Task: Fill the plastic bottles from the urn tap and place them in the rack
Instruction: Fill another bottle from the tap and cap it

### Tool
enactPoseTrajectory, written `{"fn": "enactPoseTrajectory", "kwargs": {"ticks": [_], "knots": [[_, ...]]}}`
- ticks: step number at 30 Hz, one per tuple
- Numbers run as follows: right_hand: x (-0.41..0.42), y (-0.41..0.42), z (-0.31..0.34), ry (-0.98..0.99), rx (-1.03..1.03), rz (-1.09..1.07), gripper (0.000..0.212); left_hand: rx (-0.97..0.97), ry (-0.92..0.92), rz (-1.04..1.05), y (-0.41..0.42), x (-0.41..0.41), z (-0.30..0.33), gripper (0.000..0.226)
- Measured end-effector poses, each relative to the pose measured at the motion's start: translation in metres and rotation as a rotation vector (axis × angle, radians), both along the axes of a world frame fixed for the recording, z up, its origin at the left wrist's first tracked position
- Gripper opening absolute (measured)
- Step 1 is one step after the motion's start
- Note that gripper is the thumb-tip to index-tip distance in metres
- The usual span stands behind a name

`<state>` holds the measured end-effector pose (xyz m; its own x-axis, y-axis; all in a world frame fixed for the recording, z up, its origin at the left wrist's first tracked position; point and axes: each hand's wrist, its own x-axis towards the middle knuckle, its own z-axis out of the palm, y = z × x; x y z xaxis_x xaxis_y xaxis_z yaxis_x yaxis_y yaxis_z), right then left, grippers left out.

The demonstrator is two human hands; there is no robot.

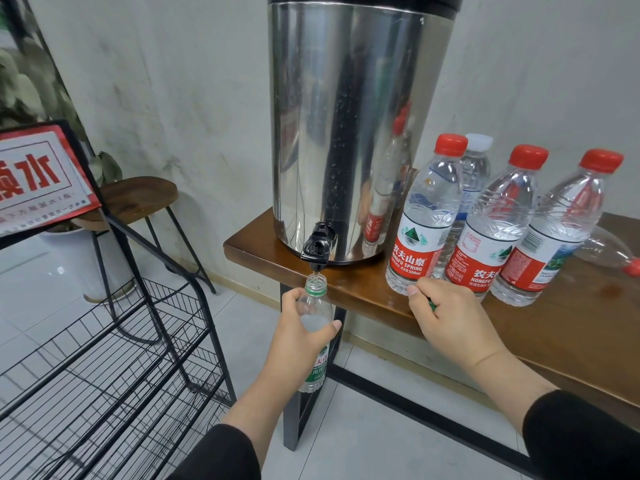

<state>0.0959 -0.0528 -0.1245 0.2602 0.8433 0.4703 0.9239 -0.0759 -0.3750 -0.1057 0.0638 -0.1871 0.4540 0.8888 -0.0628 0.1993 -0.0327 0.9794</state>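
Your left hand (300, 336) grips the uncapped green-label bottle (314, 322) with its mouth under the urn tap (318, 247), while your right hand (446, 315), fingers curled around a small green object (432, 304), rests on the table (554, 327).

Free room and obstacles. At centre frame the tap (318, 246) overhangs the worktop (554, 327) edge; the space directly beneath it is taken by a green-label bottle (313, 327) in the left hand (298, 336). Open floor (249, 341) lies between this bottle and the black wire rack (114, 344) at lower left, giving a passage leftward. The urn (349, 126) blocks upper centre. At right, four upright capped bottles (491, 233) stand close together just beside the urn, and one bottle (609, 252) lies on its side at the far right. The right hand (446, 315) rests on the worktop's front edge, touching the nearest bottle's base. Bare worktop remains at lower right.
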Motion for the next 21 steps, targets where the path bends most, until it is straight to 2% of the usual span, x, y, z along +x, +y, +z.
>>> {"fn": "enactPoseTrajectory", "kwargs": {"ticks": [21], "knots": [[-0.0003, 0.0003, 0.0, -0.004, -0.002, -0.012, 0.043, 0.014, -0.005, 0.005, 0.0001, -0.0002, -0.0026, 0.068]]}}
